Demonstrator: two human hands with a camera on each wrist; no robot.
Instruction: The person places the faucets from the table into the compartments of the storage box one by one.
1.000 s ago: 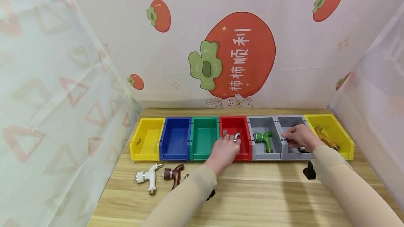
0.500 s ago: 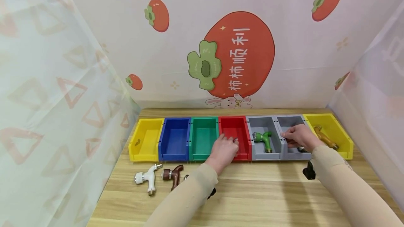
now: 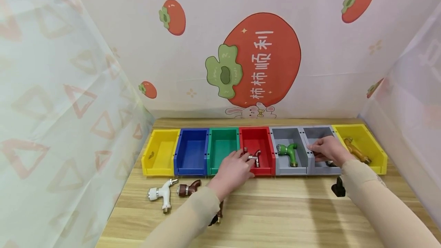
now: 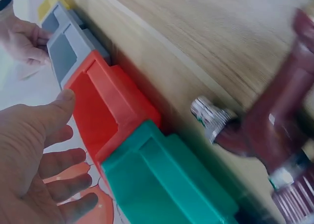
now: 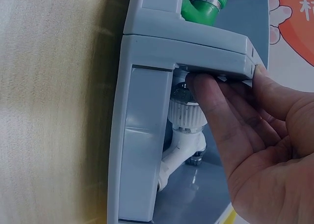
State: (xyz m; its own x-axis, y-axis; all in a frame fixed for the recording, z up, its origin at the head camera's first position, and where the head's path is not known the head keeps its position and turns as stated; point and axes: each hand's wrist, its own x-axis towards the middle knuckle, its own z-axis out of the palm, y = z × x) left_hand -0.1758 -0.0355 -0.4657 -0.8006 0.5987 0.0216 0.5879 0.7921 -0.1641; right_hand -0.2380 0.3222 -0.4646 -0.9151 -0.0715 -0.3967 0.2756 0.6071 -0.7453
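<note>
My left hand (image 3: 234, 169) is over the front of the red bin (image 3: 264, 137), fingers loosely spread. A small tap (image 3: 257, 159) with silver and brown parts lies in that bin, partly hidden by the fingers. In the left wrist view, the left hand's thumb and fingers are apart with nothing between them. My right hand (image 3: 329, 149) pinches the side wall of the right grey bin (image 5: 147, 140) between thumb and fingers. Inside that bin, a white tap (image 5: 189, 140) lies below the fingers. The neighbouring grey bin (image 3: 285, 133) contains a green tap (image 3: 291, 154).
On the wooden table (image 3: 275, 213) lie a white tap (image 3: 164, 195) and a brown tap (image 3: 187, 189). Another brown tap (image 3: 220, 213) is partly behind the left sleeve. The row also has green (image 3: 224, 148), blue (image 3: 191, 150) and yellow bins; the right yellow bin (image 3: 373, 146) holds a yellow-brown tap (image 3: 359, 152).
My left hand has let go of the tap in the red bin and drawn back toward the lower left, its fingers spreading. The right hand stays on the grey bin's wall.
</note>
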